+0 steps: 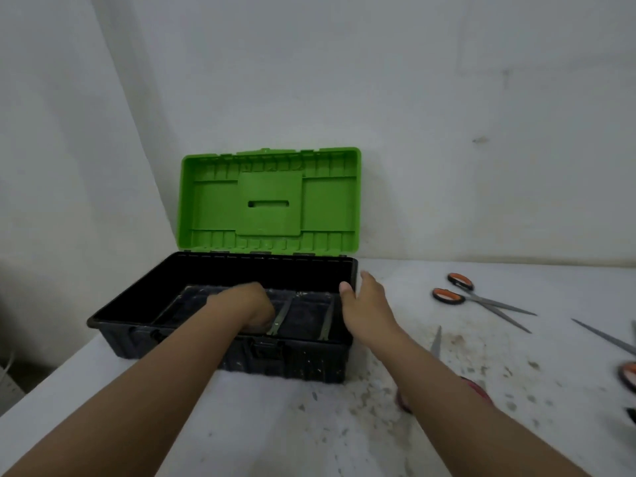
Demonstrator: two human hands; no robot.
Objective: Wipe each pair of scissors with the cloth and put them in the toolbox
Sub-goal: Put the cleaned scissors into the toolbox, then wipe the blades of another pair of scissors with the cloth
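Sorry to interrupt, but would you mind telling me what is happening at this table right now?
A person is working at a black plastic toolbox with its green lid raised. The left hand reaches down into the tray, fingers curled; whether it holds anything is hidden. The right hand rests open against the box's right rim. Orange-handled scissors lie on the stained white table, not yet put away.

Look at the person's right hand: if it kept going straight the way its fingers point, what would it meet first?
The right hand points up and away beside the toolbox; the white wall behind the table looks first, though depth is unclear.
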